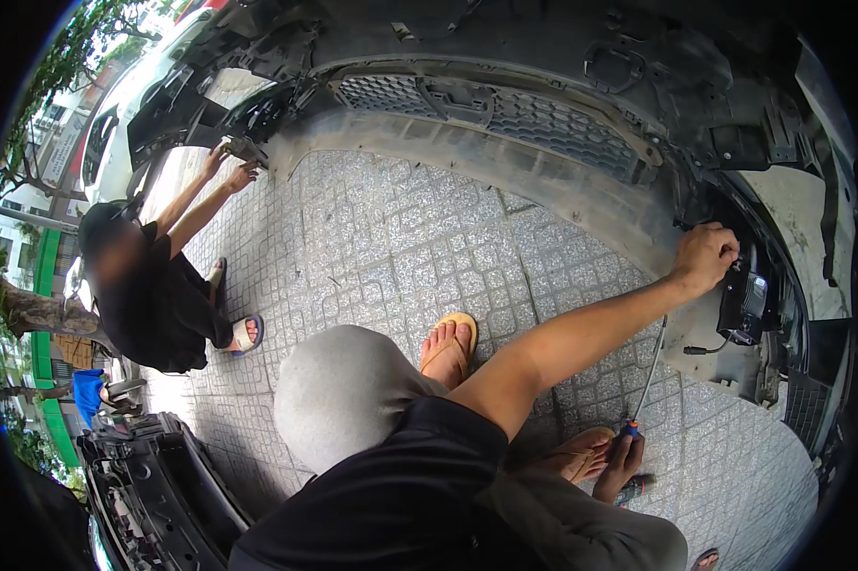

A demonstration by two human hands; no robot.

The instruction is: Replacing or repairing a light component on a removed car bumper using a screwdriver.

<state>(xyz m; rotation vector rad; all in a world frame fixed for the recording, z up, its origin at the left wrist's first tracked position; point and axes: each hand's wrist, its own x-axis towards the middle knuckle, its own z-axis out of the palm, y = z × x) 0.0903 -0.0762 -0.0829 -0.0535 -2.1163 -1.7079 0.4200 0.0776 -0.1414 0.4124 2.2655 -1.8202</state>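
My left hand (pixel 707 257), its arm stretched to the right, has its fingers curled closed at the upper end of a black lamp housing (pixel 741 309) inside the bumper's right corner. Whatever those fingers pinch is hidden. Below the lamp a short black cable (pixel 710 349) ends in a plug. My right hand (pixel 623 463) is low beside my right foot, closed around the blue and orange handle of a screwdriver (pixel 648 381). Its long thin shaft points up toward the lamp side. The large black bumper (pixel 505 109) lies with its inner side and honeycomb grille facing me.
A co-worker (pixel 148 295) in black crouches at the left, both hands on the bumper's far left end. Patterned paving (pixel 353 238) spreads beneath. Black car parts (pixel 153 485) lie at lower left, and a dark cylindrical thing (pixel 635 489) lies beside my right hand.
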